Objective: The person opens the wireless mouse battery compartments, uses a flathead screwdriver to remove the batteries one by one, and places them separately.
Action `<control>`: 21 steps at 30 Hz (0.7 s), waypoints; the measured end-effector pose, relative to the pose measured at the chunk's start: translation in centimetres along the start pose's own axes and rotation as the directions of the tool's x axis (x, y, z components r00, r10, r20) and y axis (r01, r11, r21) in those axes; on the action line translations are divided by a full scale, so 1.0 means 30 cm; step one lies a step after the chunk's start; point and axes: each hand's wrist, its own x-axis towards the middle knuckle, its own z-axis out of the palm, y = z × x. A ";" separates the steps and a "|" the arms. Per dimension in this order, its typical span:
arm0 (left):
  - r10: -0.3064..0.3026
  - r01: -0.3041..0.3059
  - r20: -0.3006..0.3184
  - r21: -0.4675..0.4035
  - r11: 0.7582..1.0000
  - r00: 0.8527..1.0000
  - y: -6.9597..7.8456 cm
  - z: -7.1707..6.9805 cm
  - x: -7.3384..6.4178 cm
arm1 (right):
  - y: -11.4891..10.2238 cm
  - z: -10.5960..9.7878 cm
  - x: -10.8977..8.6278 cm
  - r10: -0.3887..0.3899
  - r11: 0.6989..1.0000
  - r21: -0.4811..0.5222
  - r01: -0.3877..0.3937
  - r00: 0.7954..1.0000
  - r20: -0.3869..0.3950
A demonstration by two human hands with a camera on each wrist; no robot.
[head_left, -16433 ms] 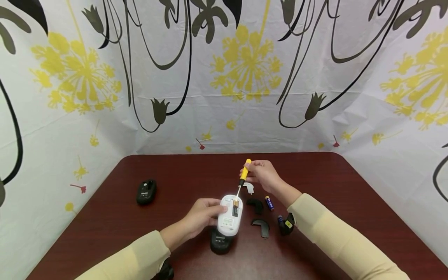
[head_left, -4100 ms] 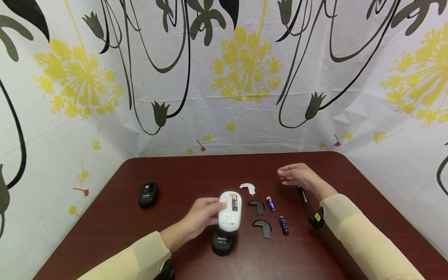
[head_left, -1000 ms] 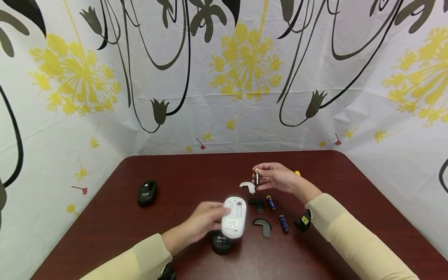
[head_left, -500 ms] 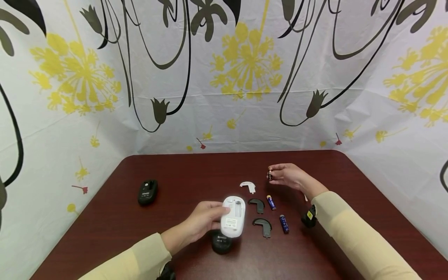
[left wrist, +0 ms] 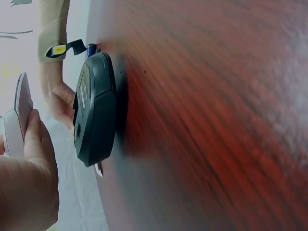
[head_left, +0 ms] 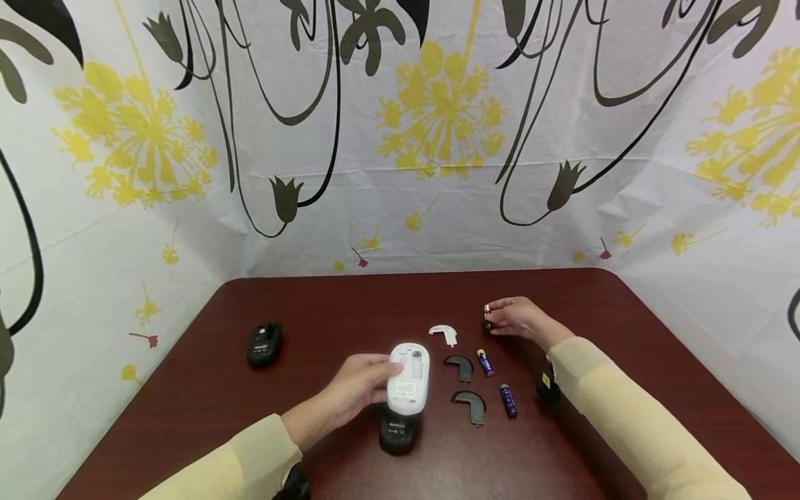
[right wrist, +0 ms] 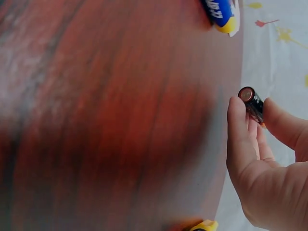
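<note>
My left hand grips a white computer mouse, its underside facing up with the battery compartment uncovered and no battery in it. A black mouse lies on the table partly hidden beneath it; the left wrist view shows a space between that black mouse and the white one. To the right, my right hand pinches a small black battery with a copper-coloured end between thumb and fingertips, above the table.
A white battery cover and two dark covers lie right of the white mouse. Beside them are two blue batteries. Another black mouse stands at the left. A yellow handle shows in the right wrist view.
The screwdriver used at the white mouse's compartment was put down at the right. The battery left the compartment; my right hand carried it rightwards, then lowered it slightly. The white mouse shifted slightly up and left.
</note>
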 end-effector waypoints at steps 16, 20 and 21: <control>0.018 -0.017 -0.071 0.020 1.000 0.997 0.026 -0.066 0.021 | 0.026 0.030 0.015 -0.011 0.996 -0.088 -0.001 0.991 -0.133; 0.024 -0.023 -0.102 0.017 1.000 0.994 0.025 -0.087 0.032 | 0.030 0.038 0.016 -0.024 0.992 -0.129 0.002 0.986 -0.166; 0.025 -0.023 -0.113 0.017 1.000 0.993 0.023 -0.093 0.035 | 0.030 0.040 0.017 -0.028 0.990 -0.138 0.004 0.985 -0.171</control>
